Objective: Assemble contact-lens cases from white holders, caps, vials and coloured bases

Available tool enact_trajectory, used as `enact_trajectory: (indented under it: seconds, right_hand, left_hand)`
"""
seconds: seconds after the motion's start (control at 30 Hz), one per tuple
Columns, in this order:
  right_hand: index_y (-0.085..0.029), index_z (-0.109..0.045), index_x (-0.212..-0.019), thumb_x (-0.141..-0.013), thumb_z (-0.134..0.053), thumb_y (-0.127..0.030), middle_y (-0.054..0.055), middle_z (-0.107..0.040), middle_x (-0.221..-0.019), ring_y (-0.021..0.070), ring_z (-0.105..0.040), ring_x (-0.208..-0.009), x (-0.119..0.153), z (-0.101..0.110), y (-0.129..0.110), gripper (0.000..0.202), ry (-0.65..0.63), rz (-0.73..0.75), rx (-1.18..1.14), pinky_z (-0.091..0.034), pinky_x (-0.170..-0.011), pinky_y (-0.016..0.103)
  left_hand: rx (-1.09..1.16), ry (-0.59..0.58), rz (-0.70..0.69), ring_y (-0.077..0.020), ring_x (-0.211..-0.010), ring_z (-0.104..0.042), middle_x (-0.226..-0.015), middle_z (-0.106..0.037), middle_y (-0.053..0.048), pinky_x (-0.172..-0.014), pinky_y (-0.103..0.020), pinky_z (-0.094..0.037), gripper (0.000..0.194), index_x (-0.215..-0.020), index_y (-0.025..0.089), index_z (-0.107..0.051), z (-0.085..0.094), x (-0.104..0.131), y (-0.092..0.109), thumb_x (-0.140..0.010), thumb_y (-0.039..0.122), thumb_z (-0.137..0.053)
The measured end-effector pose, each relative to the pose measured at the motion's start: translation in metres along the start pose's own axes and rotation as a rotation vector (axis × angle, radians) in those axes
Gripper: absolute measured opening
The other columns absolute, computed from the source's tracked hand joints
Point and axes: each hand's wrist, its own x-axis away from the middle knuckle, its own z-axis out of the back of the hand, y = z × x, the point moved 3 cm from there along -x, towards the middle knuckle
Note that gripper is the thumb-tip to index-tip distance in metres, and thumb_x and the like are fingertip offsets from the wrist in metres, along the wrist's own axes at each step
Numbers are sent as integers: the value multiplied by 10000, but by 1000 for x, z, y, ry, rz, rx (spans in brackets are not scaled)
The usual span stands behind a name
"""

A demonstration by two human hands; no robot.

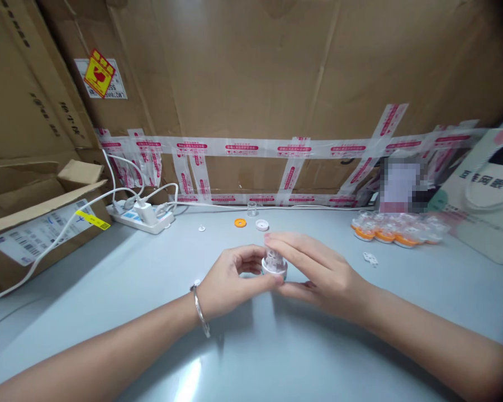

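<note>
Near the middle of the grey table, a small clear container with a white base [274,268] stands between my hands. My left hand [235,279] is wrapped round its left side, with the thumb across the front of the base. My right hand [322,273] holds it from the right, its forefinger over the top and its thumb low at the front. Behind it on the table lie an orange ring [240,223], a white ring [262,225] and a clear cylinder [252,209]. A tiny white part [202,228] lies farther left.
Several clear containers with orange and white bases [396,230] stand at the right, behind a flat white part [370,259]. A power strip [145,218] with cables and an open cardboard box [46,223] are at the left. A large cardboard wall [243,84] rises behind the table.
</note>
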Motion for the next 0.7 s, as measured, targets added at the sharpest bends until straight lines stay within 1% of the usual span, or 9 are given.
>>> enact_trajectory:
  seconds: [0.1,0.17,0.27,0.33,0.43,0.47,0.53,0.6,0.7]
  right_hand:
    - [-111,-312,-1308,-779,-590,-240,172,-581,-1082,259,-514,-1072,0,1,-4,612,10,87,66,-466,-875,382]
    - [-128,-308,-1314,-781,-586,-251,159,-594,-1067,255,-533,-1044,1,0,-4,613,2,70,60,-480,-848,380]
    - [-199,-343,-1302,-788,-578,-242,121,-594,-1109,225,-558,-1018,2,-3,1,566,-10,-65,-32,-487,-839,360]
    - [-247,-333,-1313,-764,-613,-270,102,-537,-1218,228,-510,-1105,2,-6,5,616,-23,-216,-152,-442,-913,386]
    - [-302,-275,-1327,-668,-701,-345,69,-364,-1379,238,-358,-1248,3,-11,11,786,84,-561,-461,-330,-1015,434]
    - [-305,-300,-1303,-660,-703,-369,67,-368,-1373,232,-371,-1239,4,-14,12,761,151,-694,-610,-330,-1013,435]
    - [-272,-424,-1194,-708,-652,-405,75,-498,-1253,206,-490,-1129,6,-23,11,553,223,-917,-959,-372,-975,417]
    - [-219,-547,-1044,-780,-566,-431,73,-617,-1068,174,-577,-994,6,-35,4,339,166,-1036,-1315,-395,-949,388]
    - [-187,-636,-912,-840,-504,-389,47,-663,-945,127,-593,-946,5,-45,-8,252,138,-1049,-1696,-387,-954,312]
  left_hand:
    - [-120,-42,-58,-176,-883,-557,-891,-647,-46,-815,-279,-425,202,-932,130,-640,1,1,8,-765,228,-583]
    - [-149,-60,-36,-172,-863,-563,-883,-652,-45,-794,-269,-430,196,-919,126,-648,2,1,7,-763,228,-585]
    - [-39,-41,68,-151,-775,-580,-855,-651,-48,-721,-257,-452,227,-904,124,-640,5,-1,-1,-735,275,-630]
    - [62,-11,114,-148,-771,-588,-860,-654,-52,-711,-253,-459,254,-912,129,-638,6,-2,-4,-725,301,-644]
    - [121,69,82,-159,-876,-583,-916,-659,-57,-793,-257,-443,243,-933,147,-649,9,-3,-2,-757,310,-618]
    - [125,104,55,-162,-923,-570,-948,-654,-55,-830,-261,-427,242,-953,157,-647,10,-3,1,-771,310,-603]
    - [122,172,1,-165,-993,-535,-1018,-630,-50,-878,-270,-399,242,-979,174,-639,13,-3,4,-788,312,-585]
    - [96,220,-26,-170,-1016,-508,-1054,-603,-53,-888,-274,-386,222,-943,166,-645,15,-3,5,-788,314,-584]
    - [68,213,-19,-170,-982,-500,-1034,-586,-60,-856,-279,-397,194,-866,146,-650,15,-3,3,-781,310,-588]
